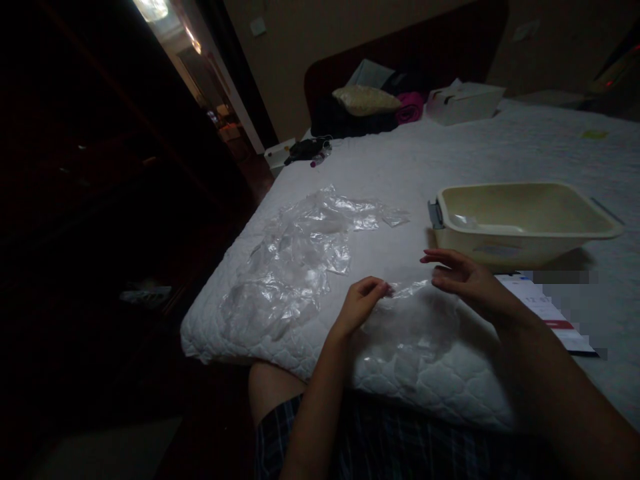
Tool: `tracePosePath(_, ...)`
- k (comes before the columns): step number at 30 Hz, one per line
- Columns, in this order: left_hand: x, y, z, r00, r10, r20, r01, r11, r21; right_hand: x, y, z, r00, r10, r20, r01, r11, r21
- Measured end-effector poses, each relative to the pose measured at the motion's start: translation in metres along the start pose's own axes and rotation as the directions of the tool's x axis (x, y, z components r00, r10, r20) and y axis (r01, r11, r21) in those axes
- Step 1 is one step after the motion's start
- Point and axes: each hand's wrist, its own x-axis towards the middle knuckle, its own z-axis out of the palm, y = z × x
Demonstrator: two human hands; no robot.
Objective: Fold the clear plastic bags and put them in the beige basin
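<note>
A clear plastic bag [410,323] lies spread on the white quilted bed in front of me. My left hand [361,303] is closed in a pinch on its upper left corner. At the upper right corner is my right hand [465,279], its fingers stretched out and apart from the thumb. The thumb is close to the bag's edge; whether it touches cannot be made out. To the left, a loose heap of similar clear plastic bags [300,260] covers part of the bed. Beyond my right hand stands a cream plastic basin [510,245] with grey handles and a small clear piece inside.
A phone or tablet [540,310] with a lit, partly blurred screen lies right of my right hand. Farther back are a white box [465,103], a beige cushion [367,100], a magenta roll [410,108] and a small bottle [321,157]. The mattress edge [200,343] drops off at left.
</note>
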Motion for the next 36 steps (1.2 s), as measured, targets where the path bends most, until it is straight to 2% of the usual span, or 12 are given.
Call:
tracePosePath(2, 0.002, -0.006, -0.002, 0.996, 0.021, -0.09, -0.026, 0.998, -0.05, -0.002, 0.008, -0.003, 1.0, 0.025, 0.006, -0.025, 0.998, 0.053)
tracePosePath(4, 0.002, -0.008, -0.004, 0.992, 0.013, -0.122, -0.024, 0.995, -0.093, -0.005, 0.017, -0.003, 0.995, 0.091, 0.028, -0.094, 0.987, 0.131)
tracePosePath(7, 0.002, -0.006, -0.005, 0.993, -0.009, -0.114, -0.005, 0.993, -0.117, -0.005, 0.029, 0.002, 0.977, 0.202, 0.067, -0.212, 0.955, 0.206)
tracePosePath(10, 0.001, -0.004, -0.005, 0.995, -0.025, -0.094, 0.015, 0.994, -0.105, -0.004, 0.032, 0.008, 0.968, 0.251, 0.0, -0.247, 0.951, 0.186)
tracePosePath(14, -0.002, -0.004, -0.007, 0.992, -0.104, -0.072, 0.099, 0.992, -0.074, -0.006, 0.021, 0.01, 0.96, 0.22, -0.175, -0.2, 0.972, 0.123)
tracePosePath(17, -0.005, -0.003, -0.007, 0.989, -0.144, -0.026, 0.145, 0.988, 0.051, -0.01, 0.007, 0.007, 0.95, 0.136, -0.282, -0.155, 0.987, -0.045)
tracePosePath(19, -0.007, 0.001, -0.007, 0.989, -0.148, 0.007, 0.146, 0.982, 0.123, -0.014, -0.003, 0.004, 0.951, 0.073, -0.3, -0.125, 0.98, -0.158)
tracePosePath(26, -0.01, 0.041, 0.002, 0.99, -0.131, 0.054, 0.123, 0.984, 0.128, -0.021, -0.059, -0.01, 0.961, -0.075, -0.265, -0.005, 0.958, -0.287)
tracePosePath(30, -0.003, 0.055, 0.005, 0.99, -0.104, 0.099, 0.095, 0.991, 0.096, -0.014, -0.081, -0.018, 0.96, -0.06, -0.273, -0.033, 0.946, -0.321)
tracePosePath(33, 0.009, 0.048, 0.0, 0.989, -0.127, 0.071, 0.121, 0.989, 0.087, 0.002, -0.073, -0.021, 0.975, -0.003, -0.22, -0.069, 0.944, -0.322)
tracePosePath(36, 0.019, 0.032, -0.008, 0.974, -0.224, 0.027, 0.222, 0.973, 0.069, 0.024, -0.043, -0.02, 0.996, 0.039, -0.079, -0.061, 0.952, -0.299)
